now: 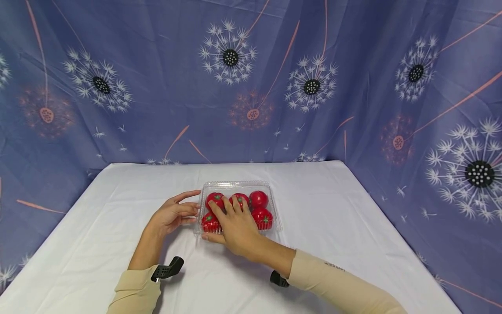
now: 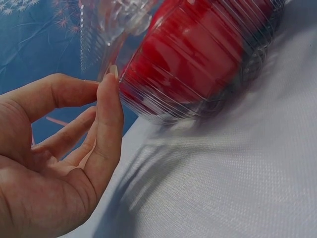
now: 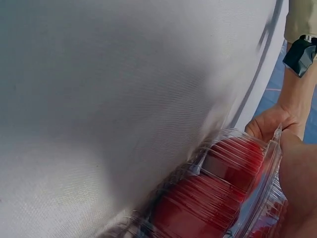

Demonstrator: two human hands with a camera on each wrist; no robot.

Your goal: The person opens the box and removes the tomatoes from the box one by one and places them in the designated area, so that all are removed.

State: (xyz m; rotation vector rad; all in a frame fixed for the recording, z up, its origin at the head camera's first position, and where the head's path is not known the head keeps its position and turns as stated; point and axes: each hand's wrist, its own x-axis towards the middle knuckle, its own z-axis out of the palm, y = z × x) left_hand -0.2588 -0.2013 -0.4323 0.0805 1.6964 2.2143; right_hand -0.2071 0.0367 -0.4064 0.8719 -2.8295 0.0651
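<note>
A clear plastic clamshell box [image 1: 243, 185] holding several red tomatoes [image 1: 259, 199] with green star-shaped tops sits on the white cloth. My left hand [image 1: 174, 213] is at the box's left side; in the left wrist view its thumb and a finger pinch the thin plastic rim, the other fingers loosely bent. Across the top of the box lies my right hand [image 1: 240, 233], fingers spread over the tomatoes and thumb by the front left corner. In the right wrist view the ribbed box wall [image 3: 233, 173] and its rim show beside that hand, whose fingertips are hidden.
A white cloth [image 1: 333, 209] covers the table. Behind and at both sides hangs a blue curtain [image 1: 164, 87] with a dandelion print. Black wrist devices [image 1: 168, 269] sit at the beige sleeves [image 1: 325, 279].
</note>
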